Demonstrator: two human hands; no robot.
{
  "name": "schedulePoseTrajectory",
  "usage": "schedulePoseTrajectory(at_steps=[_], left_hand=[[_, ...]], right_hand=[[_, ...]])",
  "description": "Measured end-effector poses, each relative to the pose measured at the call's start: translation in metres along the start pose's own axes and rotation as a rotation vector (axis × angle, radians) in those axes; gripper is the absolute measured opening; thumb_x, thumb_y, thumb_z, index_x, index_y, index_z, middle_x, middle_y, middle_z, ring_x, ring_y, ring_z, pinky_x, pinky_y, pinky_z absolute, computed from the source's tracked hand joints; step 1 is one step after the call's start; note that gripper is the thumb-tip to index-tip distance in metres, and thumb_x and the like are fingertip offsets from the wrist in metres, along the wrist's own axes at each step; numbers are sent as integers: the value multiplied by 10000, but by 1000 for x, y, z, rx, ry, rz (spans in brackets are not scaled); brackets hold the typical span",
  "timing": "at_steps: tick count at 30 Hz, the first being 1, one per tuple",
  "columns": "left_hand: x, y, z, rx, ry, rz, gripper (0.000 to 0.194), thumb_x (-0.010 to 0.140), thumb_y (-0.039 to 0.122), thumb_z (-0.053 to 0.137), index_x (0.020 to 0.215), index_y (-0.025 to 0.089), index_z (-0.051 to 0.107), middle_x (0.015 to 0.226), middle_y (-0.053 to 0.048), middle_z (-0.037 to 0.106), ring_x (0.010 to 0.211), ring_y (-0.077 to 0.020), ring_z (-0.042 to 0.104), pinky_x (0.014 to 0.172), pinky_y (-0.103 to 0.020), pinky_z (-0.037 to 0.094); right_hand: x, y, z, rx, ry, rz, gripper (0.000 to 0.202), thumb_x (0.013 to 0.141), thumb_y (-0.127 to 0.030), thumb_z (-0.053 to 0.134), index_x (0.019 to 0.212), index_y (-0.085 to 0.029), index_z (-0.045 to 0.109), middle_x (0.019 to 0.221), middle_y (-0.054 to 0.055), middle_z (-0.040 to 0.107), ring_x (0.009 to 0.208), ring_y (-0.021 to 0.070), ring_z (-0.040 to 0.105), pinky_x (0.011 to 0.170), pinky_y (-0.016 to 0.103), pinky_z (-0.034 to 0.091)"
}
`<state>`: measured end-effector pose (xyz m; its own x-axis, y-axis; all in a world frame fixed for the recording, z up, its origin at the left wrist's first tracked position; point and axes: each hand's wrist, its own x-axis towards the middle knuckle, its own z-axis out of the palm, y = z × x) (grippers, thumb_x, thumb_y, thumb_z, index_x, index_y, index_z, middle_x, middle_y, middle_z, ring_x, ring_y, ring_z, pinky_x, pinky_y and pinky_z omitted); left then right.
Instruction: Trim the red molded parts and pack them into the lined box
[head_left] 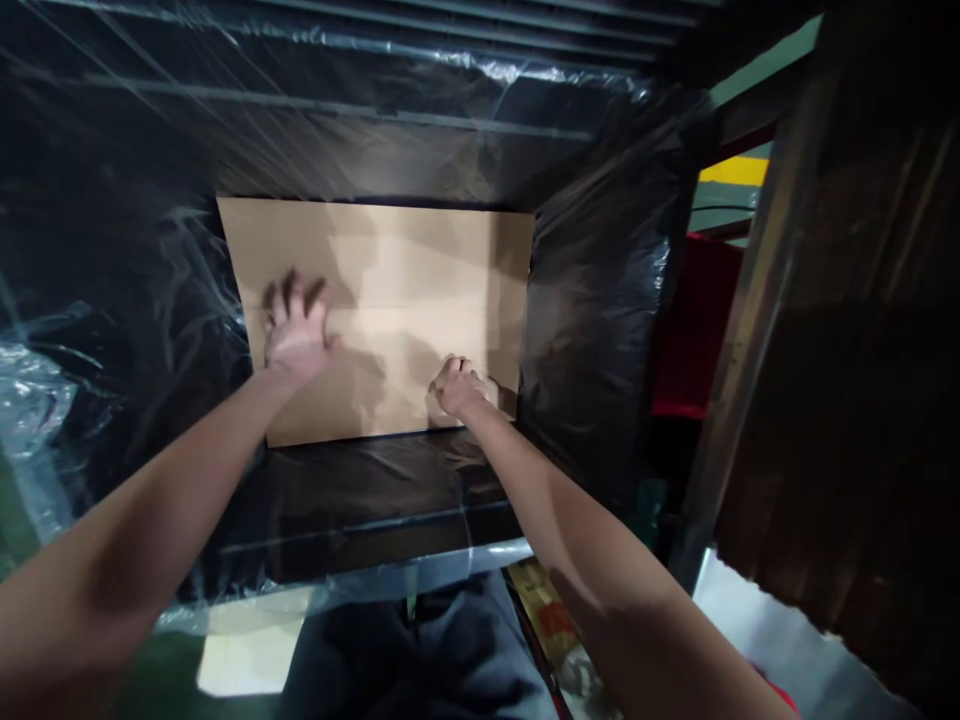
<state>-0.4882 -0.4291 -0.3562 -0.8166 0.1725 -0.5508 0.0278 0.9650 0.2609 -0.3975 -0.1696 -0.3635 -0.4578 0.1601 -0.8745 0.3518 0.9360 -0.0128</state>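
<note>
A flat brown cardboard sheet (412,270) lies at the bottom of a deep container lined with thin clear plastic (592,290). Over the left part of the sheet is my left hand (297,330), slightly blurred, its fingers spread and nothing in it. My right hand (460,385) is at the sheet's lower right, with its fingers curled together around something pale that I cannot make out. Shadows of both arms fall across the cardboard.
Dark container walls rise on all sides, with loose film along the near rim (375,585). A dark upright panel (847,350) stands at the right, beside a metal post (739,350). A printed packet (551,620) is near my legs.
</note>
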Motion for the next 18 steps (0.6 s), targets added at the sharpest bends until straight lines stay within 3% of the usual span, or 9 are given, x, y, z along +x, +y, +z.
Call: schedulePoseTrajectory(at_steps=[3, 7, 11, 13, 15, 16, 18], left_hand=[[-25, 8, 28, 42, -145, 112, 875, 887, 340, 796, 1631, 280, 338, 1786, -126, 40, 1584, -518, -47, 1173, -824, 103], [-41, 15, 42, 67, -217, 94, 927, 895, 302, 785, 1651, 186, 261, 1770, -208, 10, 1558, -575, -49, 1112, -868, 151], [-45, 37, 22, 80, -246, 80, 883, 917, 250, 752, 1634, 124, 253, 1751, -254, 26, 1571, -524, -24, 1152, -816, 100], [-52, 54, 6, 76, -287, 63, 794, 926, 236, 718, 1601, 97, 323, 1722, -278, 157, 1548, -517, 151, 1148, -770, 220], [-65, 75, -10, 55, -347, 44, 642, 933, 248, 673, 1506, 52, 462, 1597, -288, 428, 1416, -473, 433, 1103, -661, 384], [-74, 85, -18, 34, -373, 45, 548, 933, 260, 650, 1427, 48, 543, 1490, -260, 566, 1304, -421, 555, 1072, -579, 443], [-98, 106, -32, -27, -400, 78, 358, 924, 291, 616, 1231, 113, 667, 1248, -144, 749, 1079, -306, 681, 989, -403, 500]], right_hand=[[-8, 3, -7, 59, -38, -21, 632, 961, -344, 727, 1511, -180, 463, 1592, 171, 442, 1387, 359, 515, 1109, 564, 478], [-57, -5, -25, 178, -107, -106, 535, 965, -358, 693, 1419, -115, 550, 1394, 191, 638, 1214, 309, 670, 1011, 429, 553], [-155, -16, -39, 319, -17, -257, 414, 1054, -433, 534, 1421, -242, 549, 1324, 78, 707, 1162, 238, 708, 977, 338, 560], [-219, -8, -39, 422, 55, -367, 339, 1064, -466, 531, 1367, -321, 578, 1277, -10, 733, 1140, 170, 712, 971, 261, 550], [-283, 15, -29, 669, 183, -513, 239, 1072, -380, 535, 1272, -300, 639, 1238, -16, 752, 1138, 146, 709, 985, 232, 537], [-312, 34, -20, 757, 257, -504, 221, 1075, -355, 515, 1223, -292, 666, 1189, -9, 764, 1089, 145, 723, 973, 237, 545], [-358, 81, 5, 863, 439, -293, 214, 1045, -346, 515, 1108, -283, 709, 1047, 2, 776, 960, 163, 737, 895, 258, 579]])
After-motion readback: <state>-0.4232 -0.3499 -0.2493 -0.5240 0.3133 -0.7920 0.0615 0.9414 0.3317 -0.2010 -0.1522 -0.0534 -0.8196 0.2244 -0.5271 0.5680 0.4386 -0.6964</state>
